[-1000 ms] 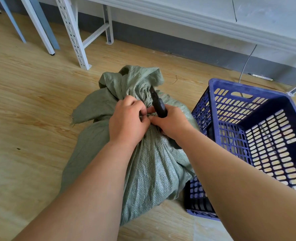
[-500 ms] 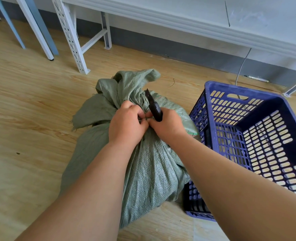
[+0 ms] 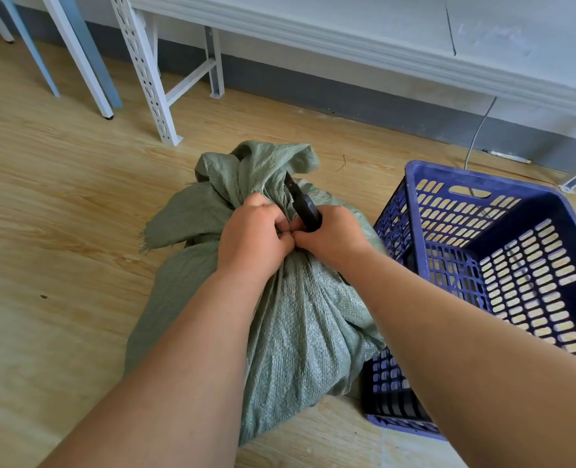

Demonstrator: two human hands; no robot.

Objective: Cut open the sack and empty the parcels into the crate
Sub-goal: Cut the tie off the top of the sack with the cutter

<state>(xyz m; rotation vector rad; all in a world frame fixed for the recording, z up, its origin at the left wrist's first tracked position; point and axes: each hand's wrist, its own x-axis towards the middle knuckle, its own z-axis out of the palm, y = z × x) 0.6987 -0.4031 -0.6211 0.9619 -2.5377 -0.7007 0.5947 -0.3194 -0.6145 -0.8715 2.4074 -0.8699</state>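
Note:
A green woven sack (image 3: 300,329) stands bulging on the wooden floor, its neck gathered and tied at the top. My left hand (image 3: 253,238) grips the bunched neck of the sack. My right hand (image 3: 334,236) holds a black cutter (image 3: 305,206) whose tip points up into the folds at the neck. Both hands touch at the knuckles. A blue slotted plastic crate (image 3: 418,211) stands right beside the sack, with nothing inside it. The sack's contents are hidden.
White perforated shelf legs (image 3: 144,72) and slanted white and blue table legs (image 3: 77,55) stand at the back left. A grey skirting and wall run along the back. A thin cable (image 3: 479,130) drops behind the crate.
Both hands stay on the sack neck with the cutter. The view has shifted slightly; the cutter sits a little lower against the folds.

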